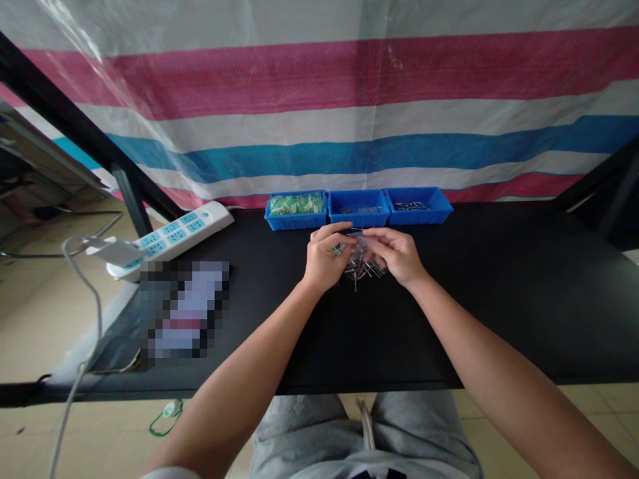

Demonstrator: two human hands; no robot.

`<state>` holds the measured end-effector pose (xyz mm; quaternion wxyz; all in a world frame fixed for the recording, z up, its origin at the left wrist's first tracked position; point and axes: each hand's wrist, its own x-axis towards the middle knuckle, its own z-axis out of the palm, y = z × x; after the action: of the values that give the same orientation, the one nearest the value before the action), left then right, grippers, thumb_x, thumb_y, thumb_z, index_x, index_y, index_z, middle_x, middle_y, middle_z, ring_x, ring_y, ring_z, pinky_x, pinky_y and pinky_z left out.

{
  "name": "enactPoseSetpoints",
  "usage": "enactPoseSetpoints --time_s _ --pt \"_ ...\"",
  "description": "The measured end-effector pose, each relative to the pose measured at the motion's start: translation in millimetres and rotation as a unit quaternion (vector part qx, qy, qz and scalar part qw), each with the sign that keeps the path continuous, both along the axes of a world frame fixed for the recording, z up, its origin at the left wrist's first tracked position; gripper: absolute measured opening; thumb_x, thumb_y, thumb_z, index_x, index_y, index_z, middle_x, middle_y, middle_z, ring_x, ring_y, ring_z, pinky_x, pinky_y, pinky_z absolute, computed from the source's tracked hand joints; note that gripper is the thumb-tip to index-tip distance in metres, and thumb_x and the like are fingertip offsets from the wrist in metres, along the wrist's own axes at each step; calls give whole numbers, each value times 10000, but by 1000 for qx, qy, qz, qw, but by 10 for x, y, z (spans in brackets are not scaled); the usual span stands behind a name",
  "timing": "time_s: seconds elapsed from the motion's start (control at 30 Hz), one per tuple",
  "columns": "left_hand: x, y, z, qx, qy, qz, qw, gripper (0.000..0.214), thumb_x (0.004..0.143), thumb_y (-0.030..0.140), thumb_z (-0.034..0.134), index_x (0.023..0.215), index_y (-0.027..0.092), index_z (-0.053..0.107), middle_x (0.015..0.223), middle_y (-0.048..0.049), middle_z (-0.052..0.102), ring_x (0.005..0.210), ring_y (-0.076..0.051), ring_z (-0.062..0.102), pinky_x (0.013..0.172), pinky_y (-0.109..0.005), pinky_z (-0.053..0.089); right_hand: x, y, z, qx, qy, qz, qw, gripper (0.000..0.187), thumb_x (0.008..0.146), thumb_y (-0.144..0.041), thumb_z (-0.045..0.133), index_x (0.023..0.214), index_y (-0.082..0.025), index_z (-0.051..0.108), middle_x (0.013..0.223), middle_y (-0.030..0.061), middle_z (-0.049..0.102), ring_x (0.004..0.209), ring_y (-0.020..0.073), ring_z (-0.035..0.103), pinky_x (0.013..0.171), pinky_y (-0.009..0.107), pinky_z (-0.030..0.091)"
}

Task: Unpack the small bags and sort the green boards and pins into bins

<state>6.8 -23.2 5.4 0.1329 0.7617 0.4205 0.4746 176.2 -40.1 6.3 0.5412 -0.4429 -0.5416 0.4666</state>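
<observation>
My left hand (325, 258) and my right hand (398, 255) meet above the middle of the black table. Between their closed fingers is a small clear plastic bag (360, 243), pinched from both sides. A tiny green piece (337, 250) shows at the fingers of my left hand; its kind is too small to tell. Right below the hands lies a loose pile of thin metal pins (363, 270), partly hidden by the fingers. Just beyond the hands, three blue bins stand in a row: the left bin (299, 223) holds green packets, the middle bin (358, 218) a few small pieces, the right bin (424, 214) more metal pins.
A white power strip (194, 226) with a plugged-in charger (116, 251) lies at the table's left, its cable (94, 293) hanging over the edge. Nearby is a blurred-out phone-like object (190, 309). A striped sheet (319, 80) hangs behind the black table (524, 299).
</observation>
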Motion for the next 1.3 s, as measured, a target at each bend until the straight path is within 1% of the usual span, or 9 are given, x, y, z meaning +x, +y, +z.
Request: enactPoseSetpoints --time_s 0.2,0.4,0.63,0.77,0.9,0.97,1.03,1.13,1.3 --pt "-21 -8 -15 60 42 47 996 126 819 206 630 733 236 718 1193 -54 668 1081 -214 608 942 -412 452 31 -6 -32 48 -10 28 998 302 705 -294 708 993 -201 701 821 40 735 653 170 650 505 267 456" --pt "-24 -7 4 61 48 21 997 163 859 206 566 765 221 699 1136 -60 695 1050 -202 622 931 -387 462 32 -6 -24 54 -44 25 997 304 737 -356 716 994 -194 707 826 47 729 698 184 663 643 330 526" --pt "-9 13 -73 28 -10 -3 1000 121 857 251 609 960 199 646 900 -31 729 858 -160 669 833 -301 499 39 34 -46 129 -116 -58 983 321 744 -503 708 813 -191 734 989 81 666 849 193 646 687 307 527" --pt "15 8 -97 -17 -55 -33 998 374 836 242 629 1191 202 518 836 2 711 736 -124 662 696 -230 497 36 49 -87 98 -97 -55 989 330 770 -492 686 824 -168 704 863 74 692 728 177 646 659 314 525" --pt "30 -5 -79 -46 -83 -51 994 385 837 250 608 1193 194 472 770 22 677 667 -110 639 581 -192 450 5 45 -126 72 -60 -60 994 359 752 -445 712 985 -183 639 743 32 695 648 166 642 632 305 515" --pt "34 -3 -75 -57 -90 -47 993 370 827 255 614 1166 196 477 752 31 663 653 -107 632 593 -198 453 -8 38 -136 76 -46 -76 993 426 750 -410 719 1092 -205 571 738 10 695 612 152 632 601 288 499" --pt "39 7 -79 -70 -105 -41 991 366 818 258 618 1149 200 473 738 39 652 638 -105 624 611 -209 460 -9 24 -137 96 -58 -89 990 382 765 -380 703 1076 -212 560 761 10 701 620 146 629 597 277 486" --pt "45 28 -91 -92 -140 -41 985 390 809 258 619 1155 198 451 711 46 639 630 -109 620 622 -222 468 7 -8 -120 116 -120 -80 983 226 783 -358 677 932 -190 647 776 33 699 629 141 611 583 268 462" --pt "37 49 -92 -107 -149 -37 982 429 810 278 625 1185 192 436 777 10 677 707 -135 646 665 -252 487 37 -44 -92 81 -127 -52 987 270 762 -369 684 944 -174 725 654 9 637 481 95 472 472 250 367"
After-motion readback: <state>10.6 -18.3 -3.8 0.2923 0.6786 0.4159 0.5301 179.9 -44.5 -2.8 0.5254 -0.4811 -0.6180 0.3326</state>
